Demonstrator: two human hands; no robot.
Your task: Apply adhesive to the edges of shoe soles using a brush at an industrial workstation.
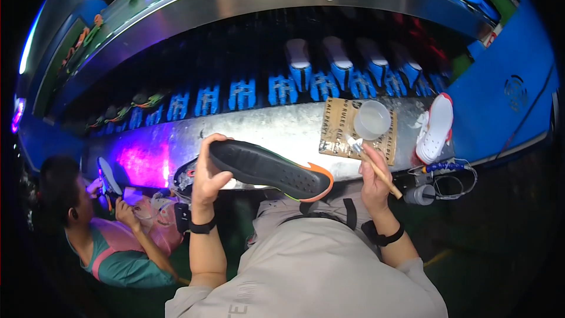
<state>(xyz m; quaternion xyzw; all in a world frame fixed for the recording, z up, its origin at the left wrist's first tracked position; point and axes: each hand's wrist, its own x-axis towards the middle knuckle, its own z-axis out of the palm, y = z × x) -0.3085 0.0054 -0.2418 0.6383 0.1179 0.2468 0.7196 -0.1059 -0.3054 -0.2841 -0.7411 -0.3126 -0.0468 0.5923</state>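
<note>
My left hand (210,175) is closed on one end of a black shoe sole (271,171) with an orange and green rim. The sole is tilted, its dark inner face up and dotted with small holes at the far end from my fingers. In my right hand (375,184) is a brush (384,172) with a light wooden handle, its bristle end pointing up and left. Just above the brush tip stands a translucent plastic cup (372,120) on a flat piece of printed brown cardboard (338,123).
A white and red shoe (436,128) stands on the metal bench (247,123) at right. Beyond it, blue holders (282,89) line a conveyor, several bearing shoe uppers (338,53). A small cup (421,194) and hose hang at the bench's right edge. A co-worker (118,229) sits close on my left.
</note>
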